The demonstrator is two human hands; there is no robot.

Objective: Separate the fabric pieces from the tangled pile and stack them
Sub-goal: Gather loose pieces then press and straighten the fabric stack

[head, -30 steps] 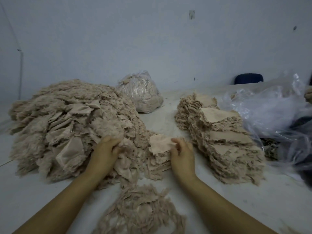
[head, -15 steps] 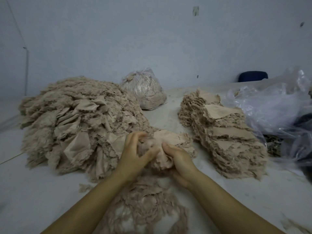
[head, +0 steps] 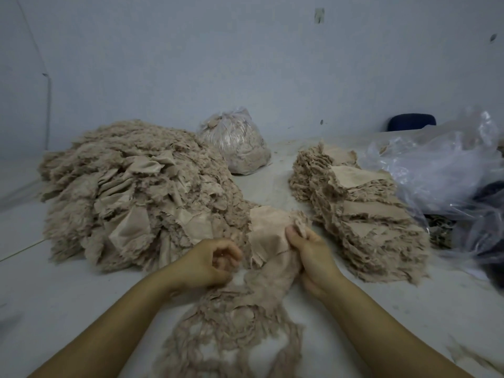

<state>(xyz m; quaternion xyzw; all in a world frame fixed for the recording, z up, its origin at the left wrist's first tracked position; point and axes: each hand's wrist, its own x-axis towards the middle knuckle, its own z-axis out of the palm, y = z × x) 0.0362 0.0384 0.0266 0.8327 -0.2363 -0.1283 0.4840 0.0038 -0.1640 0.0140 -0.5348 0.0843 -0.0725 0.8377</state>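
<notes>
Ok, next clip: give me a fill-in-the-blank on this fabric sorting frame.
1. The right hand grips a bunch of ____ pieces.
2. The big tangled pile lies on the person's ____ side.
3. The neat stack lies beside crumpled clear ____.

Missing: fabric; left; plastic

The curled fingers of the left hand [head: 211, 261] hide whatever lies inside them; a grip cannot be told. The right hand [head: 311, 256] pinches a bunch of beige fabric pieces [head: 268, 236], its palm covered by cloth. At six o'clock the loose heap of frayed beige scraps [head: 231, 331] runs off the bottom edge. At three o'clock the crumpled clear plastic sheeting [head: 441, 170] veils dark things beneath and is cut by the right edge. At one o'clock a dark blue rounded object [head: 411, 121] is half hidden.
</notes>
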